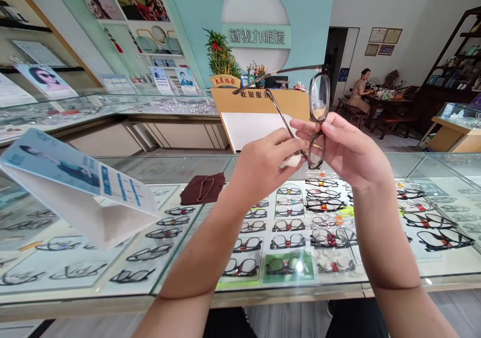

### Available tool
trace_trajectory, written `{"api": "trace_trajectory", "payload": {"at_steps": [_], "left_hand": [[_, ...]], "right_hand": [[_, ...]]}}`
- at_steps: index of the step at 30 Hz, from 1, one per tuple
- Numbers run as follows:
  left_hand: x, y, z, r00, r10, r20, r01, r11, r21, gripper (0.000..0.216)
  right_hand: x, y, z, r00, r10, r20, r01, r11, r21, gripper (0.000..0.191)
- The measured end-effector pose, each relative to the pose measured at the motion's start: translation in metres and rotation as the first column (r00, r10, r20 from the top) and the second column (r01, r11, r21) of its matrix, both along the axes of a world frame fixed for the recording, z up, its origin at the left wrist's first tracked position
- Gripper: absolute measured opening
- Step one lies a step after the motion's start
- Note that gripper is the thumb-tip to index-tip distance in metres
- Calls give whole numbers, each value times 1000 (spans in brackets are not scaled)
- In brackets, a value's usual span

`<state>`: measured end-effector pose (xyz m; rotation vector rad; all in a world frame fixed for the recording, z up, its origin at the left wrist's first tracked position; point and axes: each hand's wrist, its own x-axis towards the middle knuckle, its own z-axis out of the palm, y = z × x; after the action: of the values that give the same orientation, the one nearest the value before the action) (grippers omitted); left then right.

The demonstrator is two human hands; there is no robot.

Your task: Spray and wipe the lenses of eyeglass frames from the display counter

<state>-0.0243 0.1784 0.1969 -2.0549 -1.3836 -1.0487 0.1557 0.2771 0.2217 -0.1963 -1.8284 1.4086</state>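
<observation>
I hold a pair of dark-framed glasses [318, 108] upright in front of me, above a glass display counter [195, 238]. My right hand [343, 150] grips the frame at the lenses, thumb and fingers closed on it. My left hand [265, 165] is closed on a small pale cloth [291, 160] pressed against the lower lens. The temple arms stick out to the left, unfolded.
A brown cloth pouch [203, 189] lies on the counter top. A folded paper stand [78, 190] sits at the left. Several rows of glasses lie under the glass. A cashier desk [259, 115] stands behind, and a person sits at a table [379, 100] far right.
</observation>
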Motion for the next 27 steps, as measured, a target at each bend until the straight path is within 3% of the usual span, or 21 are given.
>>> {"api": "trace_trajectory", "payload": {"at_steps": [6, 10, 14, 17, 20, 22, 25, 27], "left_hand": [[-5, 4, 0, 994, 62, 95, -55, 995, -78, 44], [-3, 2, 1, 978, 21, 210, 14, 986, -165, 40], [-3, -4, 4, 926, 34, 376, 94, 944, -317, 37], [-6, -10, 10, 905, 110, 410, 97, 887, -451, 33], [-10, -10, 14, 918, 222, 328, 40, 772, -634, 35], [-15, -3, 11, 925, 280, 258, 18, 644, -765, 35], [-25, 15, -10, 936, 301, 184, 51, 401, -915, 38], [-32, 28, -34, 953, 257, 160, 76, 307, -949, 41]], "right_hand": [[2, 1, 4, 993, -115, -41, 117, 991, 64, 41], [0, 4, 2, 982, -176, -70, 182, 978, 105, 44], [2, 7, 1, 966, -218, -142, 222, 975, 16, 32], [5, 5, 4, 953, -289, -90, 296, 953, 67, 35], [6, 2, 8, 950, -311, -37, 314, 940, 136, 45], [5, 1, 9, 963, -262, -58, 266, 960, 86, 43], [3, 2, 8, 981, -125, -151, 111, 989, -95, 23], [3, 2, 7, 977, -58, -206, 19, 982, -188, 13]]}}
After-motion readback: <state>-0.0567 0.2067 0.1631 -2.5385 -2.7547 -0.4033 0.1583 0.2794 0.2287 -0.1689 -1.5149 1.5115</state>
